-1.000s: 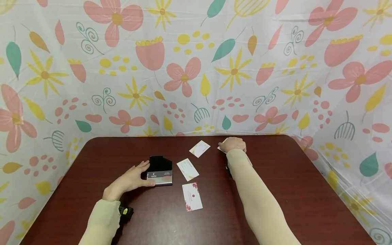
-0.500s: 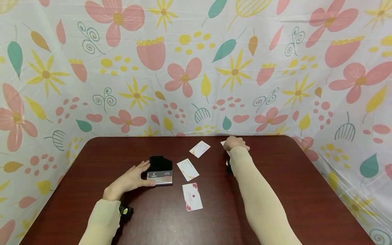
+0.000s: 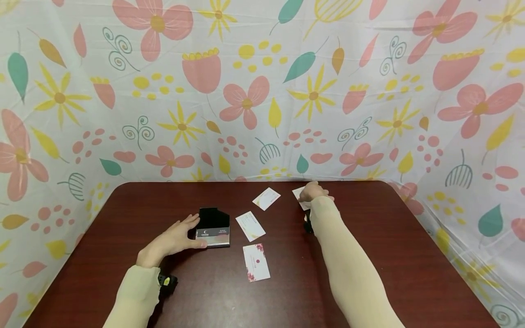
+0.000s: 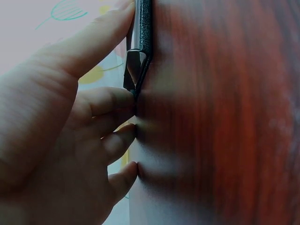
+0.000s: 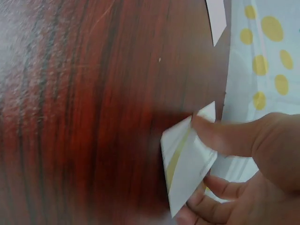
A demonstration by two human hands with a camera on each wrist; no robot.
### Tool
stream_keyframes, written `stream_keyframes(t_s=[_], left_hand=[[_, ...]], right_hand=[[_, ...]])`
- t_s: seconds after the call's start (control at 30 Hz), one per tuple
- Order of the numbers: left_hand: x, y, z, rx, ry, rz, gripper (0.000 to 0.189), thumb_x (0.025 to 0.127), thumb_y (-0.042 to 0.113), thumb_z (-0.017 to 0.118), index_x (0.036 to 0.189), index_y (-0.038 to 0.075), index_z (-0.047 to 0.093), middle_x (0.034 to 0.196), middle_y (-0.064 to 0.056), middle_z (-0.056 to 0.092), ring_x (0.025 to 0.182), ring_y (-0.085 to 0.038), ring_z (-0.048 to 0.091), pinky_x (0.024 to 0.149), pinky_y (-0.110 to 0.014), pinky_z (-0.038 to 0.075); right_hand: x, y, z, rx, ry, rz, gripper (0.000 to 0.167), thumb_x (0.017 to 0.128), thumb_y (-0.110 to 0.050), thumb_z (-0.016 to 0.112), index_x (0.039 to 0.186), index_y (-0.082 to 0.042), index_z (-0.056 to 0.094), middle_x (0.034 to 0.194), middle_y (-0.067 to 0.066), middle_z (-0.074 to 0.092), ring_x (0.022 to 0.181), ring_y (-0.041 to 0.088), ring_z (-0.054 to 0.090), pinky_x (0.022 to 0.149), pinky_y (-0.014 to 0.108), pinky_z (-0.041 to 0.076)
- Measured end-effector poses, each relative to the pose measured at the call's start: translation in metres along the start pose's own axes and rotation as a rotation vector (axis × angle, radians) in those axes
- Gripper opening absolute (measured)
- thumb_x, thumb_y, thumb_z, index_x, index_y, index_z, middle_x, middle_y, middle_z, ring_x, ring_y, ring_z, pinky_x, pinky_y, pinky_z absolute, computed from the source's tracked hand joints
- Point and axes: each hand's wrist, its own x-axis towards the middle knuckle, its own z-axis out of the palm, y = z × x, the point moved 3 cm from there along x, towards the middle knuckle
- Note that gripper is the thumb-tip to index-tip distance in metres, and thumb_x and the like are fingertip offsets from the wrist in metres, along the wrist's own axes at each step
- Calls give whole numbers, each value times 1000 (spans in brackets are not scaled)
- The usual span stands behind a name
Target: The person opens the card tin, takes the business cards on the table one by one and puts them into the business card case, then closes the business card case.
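At the back right, my right hand pinches a white business card. In the right wrist view the thumb lies on top of the card, which has a yellow stripe, and the fingers are under its edge. My left hand rests on the table beside an open business card holder with a black lid and a silver front. Its thumb touches the holder's lower left corner. In the left wrist view the index fingertip is near the holder's hinge, and the other fingertips touch the table.
Three more business cards lie apart on the table: one with pink flowers, one in the middle and one farther back. The dark wooden table ends at a flower-patterned curtain.
My right hand shifts slightly to the right, and more of the business card shows at its left. My left hand, the holder and the other cards stay in place.
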Motion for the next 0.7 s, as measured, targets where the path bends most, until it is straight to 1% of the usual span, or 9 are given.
stream_keyframes(t_s=[0.1, 0.23, 0.27, 0.33, 0.4, 0.43, 0.5, 0.6, 0.7], left_hand=[[1, 0, -1, -1, -1, -1, 96, 82, 50, 75, 150, -4, 33, 159, -22, 18, 140, -54, 11, 109, -66, 15], [1, 2, -1, -1, -7, 1, 97, 82, 50, 75, 150, -4, 32, 159, -22, 18, 140, -55, 10, 109, -67, 15], [1, 2, -1, -4, -9, -4, 97, 82, 50, 75, 150, -3, 32, 159, -22, 18, 140, -55, 10, 109, -66, 15], [1, 3, 0, -6, -12, -10, 97, 82, 50, 75, 150, -3, 32, 159, -21, 18, 140, -55, 10, 109, -66, 15], [0, 3, -1, -5, -14, -13, 96, 82, 50, 75, 150, -3, 32, 159, -22, 18, 139, -56, 10, 108, -67, 15], [0, 3, -1, -7, -13, -19, 96, 82, 50, 75, 150, -3, 32, 159, -21, 18, 139, -56, 10, 108, -67, 16], [-1, 3, -1, -8, -13, -22, 96, 82, 49, 76, 150, -3, 33, 159, -21, 18, 139, -56, 10, 108, -67, 16], [-1, 3, -1, -2, -10, -15, 96, 82, 49, 75, 150, -4, 33, 159, -21, 19, 139, -56, 11, 109, -67, 15], [-1, 3, -2, 1, -8, -6, 97, 82, 50, 75, 150, -4, 33, 159, -21, 19, 140, -54, 11, 110, -65, 14]], right_hand=[[5, 1, 1, -32, -7, -59, 94, 90, -35, 71, 149, 13, 15, 145, 36, 32, 134, 54, 26, 106, 66, 22], [8, 4, 1, -54, -3, -122, 80, 87, -37, 73, 139, 14, 38, 139, 34, 43, 127, 49, 40, 106, 57, 32], [8, 4, 0, -51, -7, -130, 77, 87, -36, 74, 136, 13, 42, 137, 33, 45, 126, 47, 43, 105, 55, 34], [8, 6, 0, -30, -15, -128, 72, 87, -36, 74, 134, 11, 47, 134, 32, 48, 125, 46, 45, 104, 56, 36], [8, 7, -1, -16, -23, -124, 70, 87, -35, 74, 134, 9, 47, 133, 31, 49, 122, 46, 47, 101, 58, 38], [7, 6, -1, -20, -18, -130, 67, 88, -35, 72, 134, 8, 48, 132, 30, 50, 121, 46, 47, 100, 60, 38], [5, 5, -3, -27, -9, -132, 56, 91, -31, 67, 130, 6, 50, 128, 29, 52, 115, 45, 50, 96, 59, 40], [2, -2, -7, -53, 17, -149, 36, 94, -23, 55, 119, 2, 56, 121, 24, 54, 102, 39, 53, 86, 51, 43], [-1, -13, -12, -71, 42, -177, 25, 94, -17, 46, 110, 0, 57, 117, 20, 54, 95, 33, 51, 81, 47, 44]])
